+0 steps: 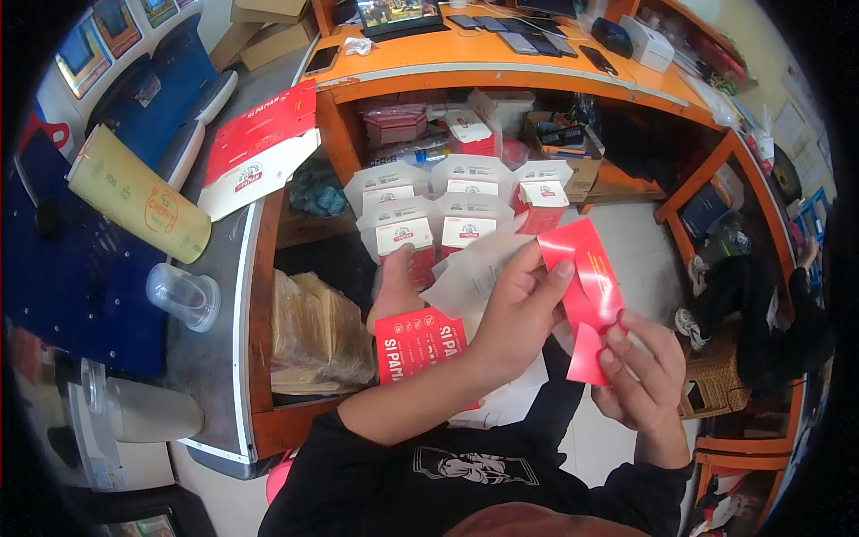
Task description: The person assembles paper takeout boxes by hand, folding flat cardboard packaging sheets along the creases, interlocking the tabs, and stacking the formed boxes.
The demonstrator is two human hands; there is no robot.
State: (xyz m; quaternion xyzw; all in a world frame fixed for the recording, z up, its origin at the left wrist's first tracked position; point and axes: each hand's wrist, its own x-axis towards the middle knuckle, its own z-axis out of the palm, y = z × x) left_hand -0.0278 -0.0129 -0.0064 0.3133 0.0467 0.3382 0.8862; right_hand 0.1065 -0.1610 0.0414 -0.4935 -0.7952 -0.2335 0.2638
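In the head view, the left hand [526,300] pinches the upper part of a partly folded red carton [586,268], thumb pressed on its face. The right hand [646,371] has its thumb and fingers clamped on the carton's lower end. Below the left hand, a red printed sheet [403,345] lies over the lap; beyond that hand, white-and-red boxes [470,231] stand in two rows. Farther off, past both hands, phones [519,42] lie on the orange bench [407,80].
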